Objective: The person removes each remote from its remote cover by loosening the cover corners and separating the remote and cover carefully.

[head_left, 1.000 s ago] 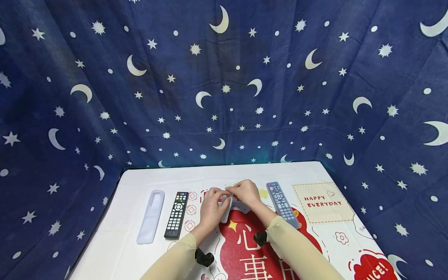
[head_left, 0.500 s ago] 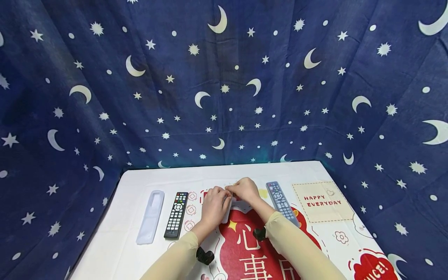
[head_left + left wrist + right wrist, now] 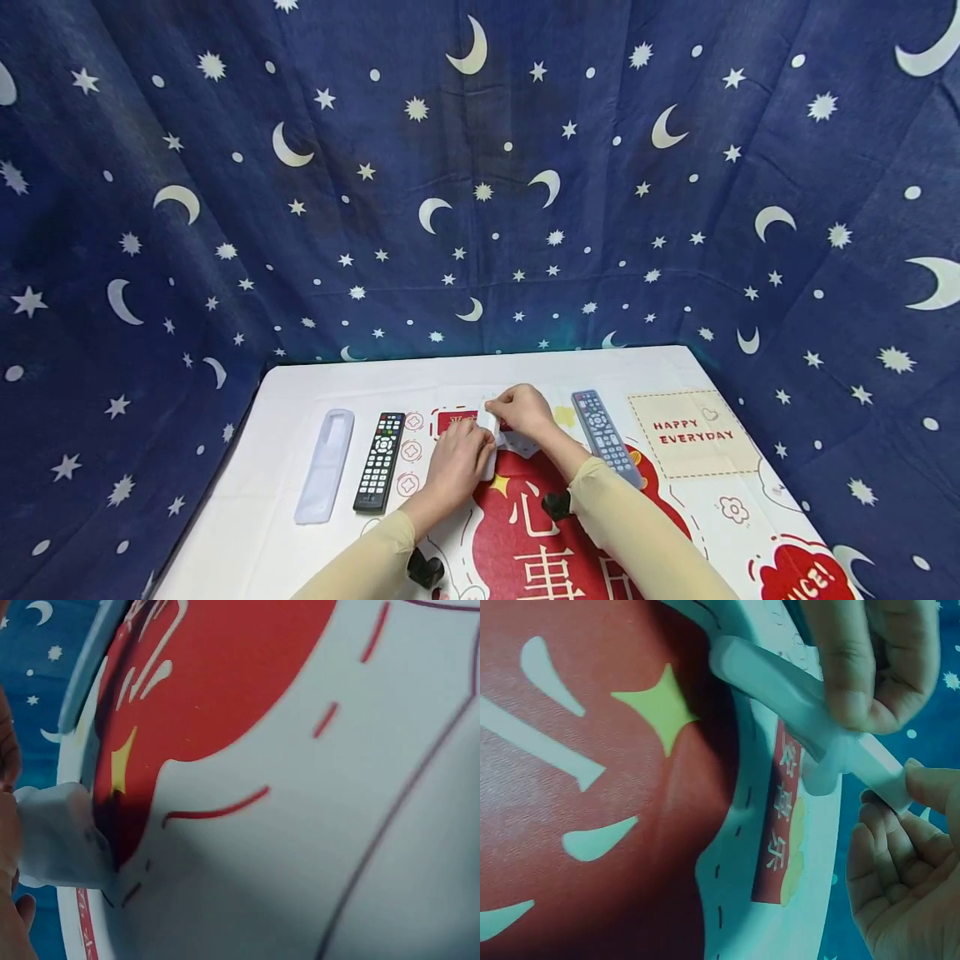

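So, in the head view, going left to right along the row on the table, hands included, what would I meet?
Pale remote-control cover, black remote control, left hand, slim white object held between the hands, right hand, blue-gray remote control, HAPPY EVERYDAY print.

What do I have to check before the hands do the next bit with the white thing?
1. Left hand has a grip: ok, its fingers pinch the white thing.
2. Right hand has the other end: ok, it pinches the far tip.
3. White thing smooth all along: not ok, a pale flap sticks out sideways near the left fingertips.
4. Buttons facing the right way: cannot tell, no buttons show on it.
5. Black remote out of the way: ok, it lies to the left, apart from both hands.
6. Blue-grey remote out of the way: ok, no hand touches it.
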`<state>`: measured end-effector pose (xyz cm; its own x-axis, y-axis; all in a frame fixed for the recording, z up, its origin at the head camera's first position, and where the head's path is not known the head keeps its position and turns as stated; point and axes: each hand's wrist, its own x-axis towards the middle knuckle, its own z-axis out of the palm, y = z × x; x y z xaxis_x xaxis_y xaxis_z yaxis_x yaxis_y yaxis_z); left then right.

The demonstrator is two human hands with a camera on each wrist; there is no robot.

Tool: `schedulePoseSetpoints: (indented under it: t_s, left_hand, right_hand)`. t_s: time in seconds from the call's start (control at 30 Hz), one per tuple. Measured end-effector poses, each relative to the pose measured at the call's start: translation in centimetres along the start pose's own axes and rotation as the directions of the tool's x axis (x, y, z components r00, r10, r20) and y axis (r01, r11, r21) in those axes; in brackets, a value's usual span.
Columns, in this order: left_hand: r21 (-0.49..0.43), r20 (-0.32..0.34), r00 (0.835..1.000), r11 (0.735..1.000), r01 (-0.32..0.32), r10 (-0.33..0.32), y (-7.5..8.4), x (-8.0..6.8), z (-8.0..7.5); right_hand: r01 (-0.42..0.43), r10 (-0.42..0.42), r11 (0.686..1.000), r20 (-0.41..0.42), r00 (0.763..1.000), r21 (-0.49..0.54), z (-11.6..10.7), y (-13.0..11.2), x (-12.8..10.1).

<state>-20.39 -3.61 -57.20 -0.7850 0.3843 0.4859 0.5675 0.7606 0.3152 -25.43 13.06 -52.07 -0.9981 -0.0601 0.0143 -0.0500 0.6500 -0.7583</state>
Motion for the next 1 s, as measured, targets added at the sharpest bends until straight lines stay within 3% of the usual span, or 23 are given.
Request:
schedulePoseSetpoints:
  t_s: [0.1, 0.27, 0.4, 0.5, 0.7, 1.0]
  left_hand:
    - [-0.072, 0.017, 0.999, 0.996, 0.043, -0.042, -0.1, 0.0, -0.1]
    - [-0.189, 0.040, 0.986, 0.968, 0.167, -0.163, -0.7, 0.3, -1.0]
    - [-0.197, 0.022, 0.972, 0.952, 0.234, -0.234, -1.8, 0.4, -1.6]
    - [-0.185, 0.055, 0.962, 0.945, 0.271, -0.266, -2.5, 0.4, -1.9]
    - [-0.149, 0.118, 0.961, 0.953, 0.265, -0.249, -2.9, 0.2, -1.8]
    - [-0.091, 0.073, 0.975, 0.972, 0.218, -0.212, -2.8, 0.6, -1.6]
  right_hand:
    - [0.011, -0.011, 0.999, 0.010, 1.000, 0.042, 0.3, 0.2, -0.1]
    - [-0.003, -0.005, 0.989, 0.058, 0.998, 0.145, 0.3, 0.5, -0.4]
    - [-0.020, 0.006, 0.987, 0.088, 0.996, 0.158, -0.1, 0.7, -0.6]
    - [-0.025, 0.008, 0.987, 0.105, 0.994, 0.157, -0.3, 0.9, -0.7]
    - [-0.015, -0.015, 0.976, 0.136, 0.991, 0.218, -0.4, 1.1, -0.8]
    - [0.024, -0.064, 0.975, 0.174, 0.983, 0.222, -0.9, 0.8, -1.0]
